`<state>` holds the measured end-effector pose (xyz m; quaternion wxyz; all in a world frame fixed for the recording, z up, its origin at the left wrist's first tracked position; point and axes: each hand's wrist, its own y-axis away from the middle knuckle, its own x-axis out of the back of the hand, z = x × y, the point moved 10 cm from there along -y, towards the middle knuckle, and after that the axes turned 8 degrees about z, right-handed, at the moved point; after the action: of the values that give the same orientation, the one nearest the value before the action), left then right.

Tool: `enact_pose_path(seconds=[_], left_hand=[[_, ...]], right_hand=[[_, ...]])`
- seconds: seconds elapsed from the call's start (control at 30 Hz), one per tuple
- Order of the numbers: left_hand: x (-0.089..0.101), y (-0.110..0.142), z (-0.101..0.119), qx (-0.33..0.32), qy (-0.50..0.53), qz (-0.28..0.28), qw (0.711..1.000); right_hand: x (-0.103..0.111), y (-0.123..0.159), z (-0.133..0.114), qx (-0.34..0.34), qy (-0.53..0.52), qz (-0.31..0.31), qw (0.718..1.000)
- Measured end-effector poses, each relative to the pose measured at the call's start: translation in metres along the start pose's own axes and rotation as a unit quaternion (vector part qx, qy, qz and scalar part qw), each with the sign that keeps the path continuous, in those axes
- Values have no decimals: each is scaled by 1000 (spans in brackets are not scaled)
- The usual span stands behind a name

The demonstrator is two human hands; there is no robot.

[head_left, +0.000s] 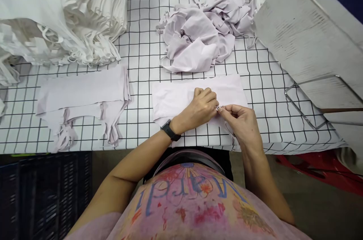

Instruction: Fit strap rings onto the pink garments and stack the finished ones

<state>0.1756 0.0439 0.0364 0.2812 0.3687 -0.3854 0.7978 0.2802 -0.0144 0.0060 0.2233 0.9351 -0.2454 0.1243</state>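
A pale lilac garment (172, 98), a camisole or bra top by its look, lies flat at the table's front edge under both my hands. My left hand (200, 106), with a black watch on the wrist, rests over it with fingers curled; its fingertips meet the right hand's at a thin strap. Between thumb and forefinger, my right hand (244, 121) pinches that strap at a small white slider (218, 109). A strap loop hangs below the right fingers. The exact grip of the left fingertips is partly hidden.
Left of me lies a stack of folded lilac garments (85, 90). Behind it rises a big heap of white garments (90, 13). A crumpled lilac pile (195, 39) sits beyond my hands. At right stand a worn white board (312, 36) and a bent metal wire frame (300, 113).
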Motion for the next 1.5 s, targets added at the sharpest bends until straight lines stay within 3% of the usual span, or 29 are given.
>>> enact_pose_path(seconds=[0.3, 0.77, 1.0, 1.33, 1.5], left_hand=[[-1, -1, 6, -18, -33, -23, 999], [-3, 1, -12, 61, 56, -24, 996], [-5, 2, -16, 92, 106, -52, 989], [0, -4, -16, 105, 106, -22, 989], [-3, -4, -13, 76, 83, -7, 994]], right_hand=[[0, -3, 5, -19, 9, -12, 1000], [6, -6, 5, -36, -9, 17, 999], [8, -7, 5, -37, -24, 20, 999], [5, -4, 4, -41, -47, 9, 998], [2, -1, 6, -57, -48, -15, 997]])
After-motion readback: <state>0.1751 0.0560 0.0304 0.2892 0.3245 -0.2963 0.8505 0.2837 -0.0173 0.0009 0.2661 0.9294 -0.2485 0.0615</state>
